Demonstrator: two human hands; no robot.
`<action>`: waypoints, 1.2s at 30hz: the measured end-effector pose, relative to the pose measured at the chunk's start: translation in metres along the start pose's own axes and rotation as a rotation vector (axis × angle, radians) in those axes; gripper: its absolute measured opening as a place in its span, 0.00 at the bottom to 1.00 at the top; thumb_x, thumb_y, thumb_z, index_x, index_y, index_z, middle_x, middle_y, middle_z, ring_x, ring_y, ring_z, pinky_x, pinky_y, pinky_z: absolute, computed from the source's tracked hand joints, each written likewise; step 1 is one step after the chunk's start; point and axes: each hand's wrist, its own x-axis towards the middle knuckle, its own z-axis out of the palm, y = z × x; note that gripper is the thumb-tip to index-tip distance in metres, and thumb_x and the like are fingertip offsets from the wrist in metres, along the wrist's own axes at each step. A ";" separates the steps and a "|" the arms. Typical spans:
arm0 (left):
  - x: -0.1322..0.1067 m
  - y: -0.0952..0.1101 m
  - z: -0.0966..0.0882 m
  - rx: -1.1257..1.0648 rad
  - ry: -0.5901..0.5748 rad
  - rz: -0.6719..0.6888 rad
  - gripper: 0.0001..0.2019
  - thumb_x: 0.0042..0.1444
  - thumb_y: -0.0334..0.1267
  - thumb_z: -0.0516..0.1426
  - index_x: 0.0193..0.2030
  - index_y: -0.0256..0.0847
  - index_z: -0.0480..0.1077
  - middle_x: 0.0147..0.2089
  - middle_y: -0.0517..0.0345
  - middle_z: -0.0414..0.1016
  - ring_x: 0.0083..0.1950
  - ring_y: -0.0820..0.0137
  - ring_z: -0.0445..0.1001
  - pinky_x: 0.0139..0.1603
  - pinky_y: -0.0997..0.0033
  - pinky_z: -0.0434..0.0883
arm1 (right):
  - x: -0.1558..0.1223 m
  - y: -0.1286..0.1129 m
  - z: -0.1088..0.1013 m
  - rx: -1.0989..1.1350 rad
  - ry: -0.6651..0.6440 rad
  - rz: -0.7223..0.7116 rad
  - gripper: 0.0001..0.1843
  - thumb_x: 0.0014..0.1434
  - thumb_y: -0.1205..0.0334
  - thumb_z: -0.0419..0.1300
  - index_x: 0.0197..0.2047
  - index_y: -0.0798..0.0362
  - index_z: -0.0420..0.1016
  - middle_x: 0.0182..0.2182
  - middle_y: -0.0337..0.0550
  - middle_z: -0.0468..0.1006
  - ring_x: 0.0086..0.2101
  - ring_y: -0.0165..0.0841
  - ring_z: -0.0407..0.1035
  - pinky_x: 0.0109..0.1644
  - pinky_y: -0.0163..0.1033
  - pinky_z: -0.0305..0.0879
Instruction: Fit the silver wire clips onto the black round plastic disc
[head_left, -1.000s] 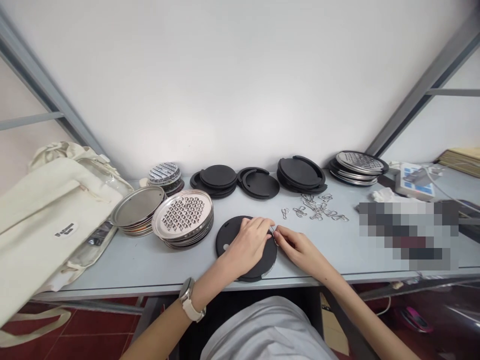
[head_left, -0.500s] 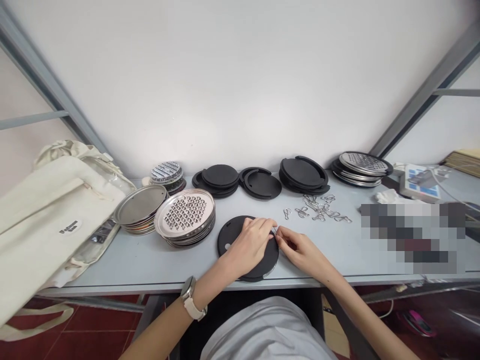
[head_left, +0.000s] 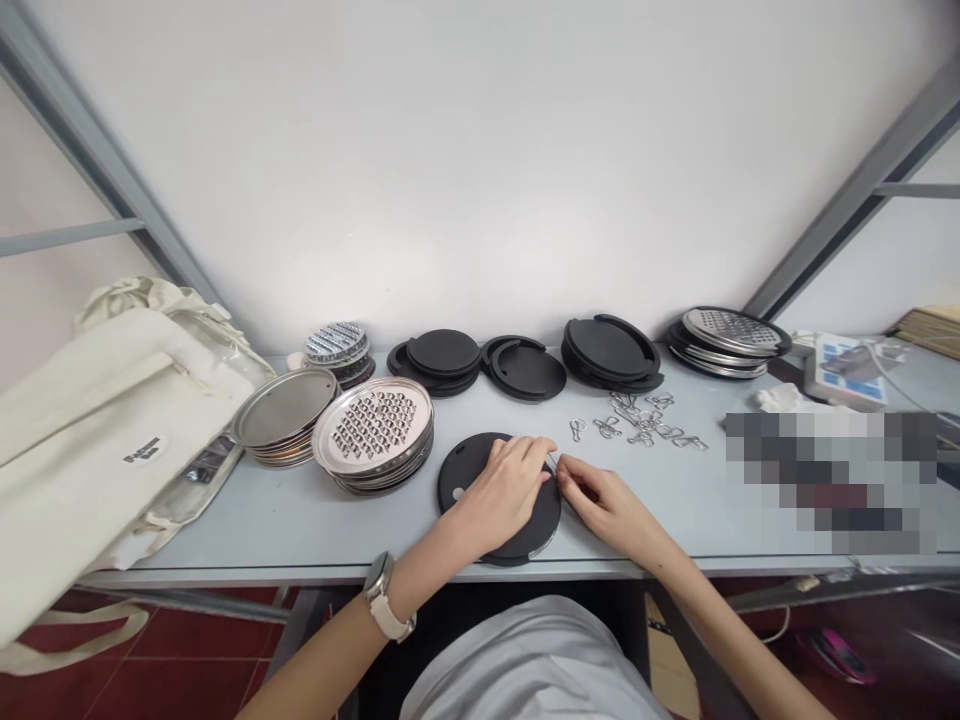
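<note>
Two hands on a black disc (head_left: 465, 470): left hand (head_left: 502, 495) pressing, right hand (head_left: 604, 505) pinching its rim

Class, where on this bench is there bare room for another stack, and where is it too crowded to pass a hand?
Bare bench lies between the canvas tote bag and the grater stack. Another patch lies right of the right hand, below the wire clips. Crowded: the back row of stacks, and the black disc under the left hand.
</note>
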 end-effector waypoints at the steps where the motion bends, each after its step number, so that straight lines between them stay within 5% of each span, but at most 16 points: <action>1: 0.000 0.000 0.000 0.003 -0.003 0.003 0.12 0.66 0.29 0.45 0.55 0.41 0.59 0.52 0.52 0.69 0.52 0.63 0.67 0.54 0.61 0.62 | 0.000 0.000 0.000 -0.001 -0.001 -0.002 0.14 0.65 0.59 0.46 0.27 0.49 0.53 0.20 0.31 0.58 0.23 0.29 0.54 0.27 0.34 0.50; 36: 0.001 0.000 -0.003 0.013 -0.019 0.046 0.12 0.65 0.27 0.45 0.53 0.39 0.61 0.48 0.53 0.70 0.48 0.65 0.68 0.52 0.63 0.61 | 0.000 0.001 0.000 0.034 -0.034 0.000 0.16 0.68 0.55 0.45 0.29 0.51 0.58 0.22 0.33 0.60 0.24 0.30 0.55 0.29 0.34 0.52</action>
